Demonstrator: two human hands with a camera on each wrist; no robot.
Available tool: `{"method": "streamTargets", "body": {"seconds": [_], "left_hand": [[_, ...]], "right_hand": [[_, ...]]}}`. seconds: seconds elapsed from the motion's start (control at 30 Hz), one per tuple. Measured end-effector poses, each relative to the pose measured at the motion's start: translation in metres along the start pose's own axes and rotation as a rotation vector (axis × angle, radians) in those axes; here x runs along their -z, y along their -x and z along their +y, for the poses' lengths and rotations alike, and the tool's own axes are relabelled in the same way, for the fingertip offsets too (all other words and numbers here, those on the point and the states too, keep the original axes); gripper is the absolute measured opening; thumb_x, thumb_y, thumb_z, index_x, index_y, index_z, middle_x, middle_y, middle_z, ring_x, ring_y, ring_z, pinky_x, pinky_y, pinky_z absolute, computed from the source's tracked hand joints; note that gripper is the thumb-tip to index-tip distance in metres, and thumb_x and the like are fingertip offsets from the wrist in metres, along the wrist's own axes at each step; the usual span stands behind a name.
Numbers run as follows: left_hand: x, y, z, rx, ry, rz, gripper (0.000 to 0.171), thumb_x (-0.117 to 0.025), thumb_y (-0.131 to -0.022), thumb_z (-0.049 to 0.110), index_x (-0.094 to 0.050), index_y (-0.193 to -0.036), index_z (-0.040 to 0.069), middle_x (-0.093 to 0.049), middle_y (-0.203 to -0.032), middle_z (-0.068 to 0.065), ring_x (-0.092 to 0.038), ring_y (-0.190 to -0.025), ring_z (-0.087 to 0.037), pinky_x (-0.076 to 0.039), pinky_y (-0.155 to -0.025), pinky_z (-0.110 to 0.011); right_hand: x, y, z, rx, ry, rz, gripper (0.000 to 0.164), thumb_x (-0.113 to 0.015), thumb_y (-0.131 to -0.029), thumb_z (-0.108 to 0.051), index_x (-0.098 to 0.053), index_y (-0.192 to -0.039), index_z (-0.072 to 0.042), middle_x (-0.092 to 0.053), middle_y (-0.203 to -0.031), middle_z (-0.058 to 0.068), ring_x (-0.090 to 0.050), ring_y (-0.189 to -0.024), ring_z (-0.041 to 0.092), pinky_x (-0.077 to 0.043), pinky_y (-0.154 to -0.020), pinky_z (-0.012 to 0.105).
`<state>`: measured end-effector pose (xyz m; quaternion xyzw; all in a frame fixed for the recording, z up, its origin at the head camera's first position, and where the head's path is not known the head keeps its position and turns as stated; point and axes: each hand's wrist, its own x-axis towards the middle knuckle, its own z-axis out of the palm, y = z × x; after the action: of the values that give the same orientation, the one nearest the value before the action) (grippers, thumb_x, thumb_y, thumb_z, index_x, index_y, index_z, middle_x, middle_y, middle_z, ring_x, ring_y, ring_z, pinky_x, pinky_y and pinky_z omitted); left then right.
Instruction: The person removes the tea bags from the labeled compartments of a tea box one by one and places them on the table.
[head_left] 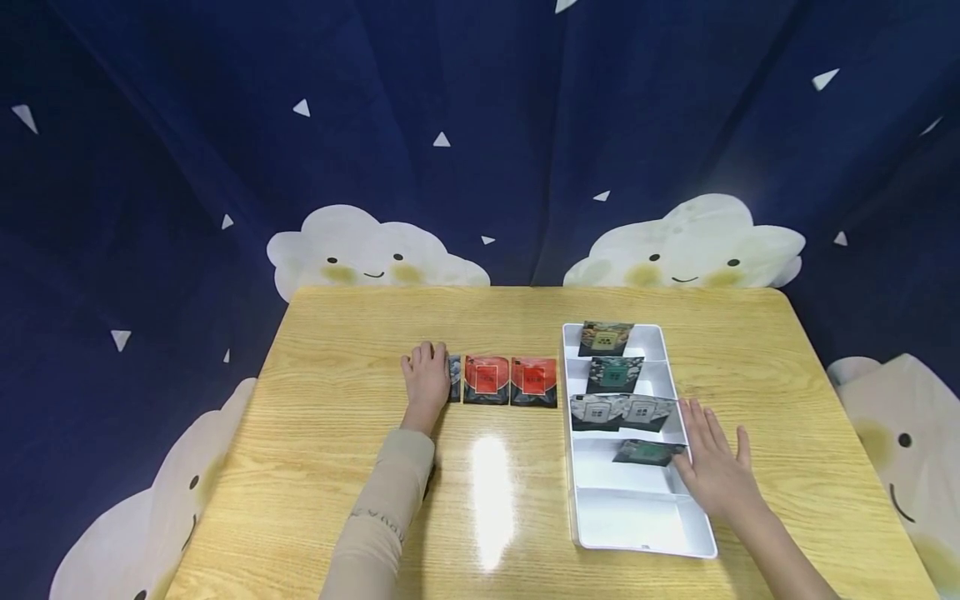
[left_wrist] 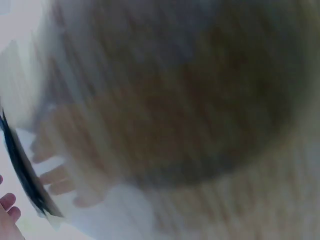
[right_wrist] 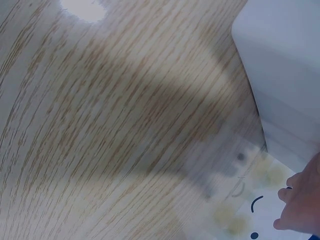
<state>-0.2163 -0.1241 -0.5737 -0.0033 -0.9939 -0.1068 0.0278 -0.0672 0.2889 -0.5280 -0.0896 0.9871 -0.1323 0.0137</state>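
Note:
At the left end of a row of packets, my left hand is bent over a dark grey packet and covers most of it. In the left wrist view, the fingertips of the left hand show at the lower left edge, a small gap from a dark packet edge. My right hand lies along the right rim of a white compartment tray, fingers extended. Its thumb overlaps the tray beside a dark green packet. The right wrist view shows this hand beside the tray's outer wall.
Two red-and-black packets lie right of the left hand. In the tray's farther compartments are a yellow-labelled packet, a green-labelled one and two grey-white ones. A dark blue curtain hangs behind the wooden table.

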Motion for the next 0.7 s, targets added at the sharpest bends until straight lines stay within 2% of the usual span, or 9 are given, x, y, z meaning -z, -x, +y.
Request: {"method": "streamTargets", "body": {"seconds": [0.17,0.3,0.43,0.57,0.7], "left_hand": [[0.003,0.003,0.014,-0.058,-0.021,0.073,0.023,-0.037,-0.098,0.026,-0.044,-0.117,0.013,-0.041,-0.114,-0.009,-0.037,-0.107,-0.027,-0.022,-0.094,-0.047],[0.007,0.008,0.034,-0.12,-0.035,0.107,0.027,-0.04,-0.097,0.027,-0.046,-0.12,0.013,-0.044,-0.115,-0.008,-0.04,-0.108,-0.026,-0.024,-0.096,-0.046],[0.008,0.016,0.058,-0.226,-0.054,0.158,0.026,-0.045,-0.095,0.026,-0.048,-0.118,0.014,-0.047,-0.113,-0.006,-0.043,-0.107,-0.024,-0.028,-0.095,-0.044],[0.009,0.026,0.083,-0.343,-0.066,0.236,0.023,-0.049,-0.093,0.026,-0.051,-0.113,0.015,-0.049,-0.107,-0.004,-0.045,-0.101,-0.021,-0.031,-0.089,-0.041],[0.015,0.036,0.107,-0.419,-0.068,0.259,0.023,-0.045,-0.094,0.028,-0.051,-0.112,0.017,-0.049,-0.107,-0.002,-0.046,-0.101,-0.019,-0.031,-0.089,-0.038]], "right_hand": [[0.001,0.0,0.0,0.001,-0.002,0.006,0.071,-0.038,-0.093,-0.024,0.007,-0.146,-0.012,-0.006,-0.15,0.02,0.009,-0.138,0.029,0.012,-0.1,0.06],[0.002,0.001,-0.001,0.001,-0.003,0.007,0.071,-0.038,-0.093,-0.024,0.007,-0.146,-0.011,-0.007,-0.15,0.02,0.008,-0.138,0.029,0.012,-0.101,0.06],[0.002,0.001,-0.001,0.005,-0.002,0.01,0.069,-0.038,-0.093,-0.024,0.004,-0.146,-0.009,-0.004,-0.151,0.019,0.008,-0.138,0.03,0.013,-0.101,0.06],[0.003,0.001,-0.001,0.001,0.004,0.001,0.071,-0.037,-0.093,-0.025,0.008,-0.146,-0.012,-0.004,-0.151,0.019,0.006,-0.138,0.031,0.013,-0.101,0.059],[0.003,0.0,-0.002,-0.009,0.011,-0.007,0.072,-0.036,-0.093,-0.025,0.012,-0.146,-0.014,-0.005,-0.151,0.019,0.005,-0.138,0.032,0.014,-0.101,0.059]]}}
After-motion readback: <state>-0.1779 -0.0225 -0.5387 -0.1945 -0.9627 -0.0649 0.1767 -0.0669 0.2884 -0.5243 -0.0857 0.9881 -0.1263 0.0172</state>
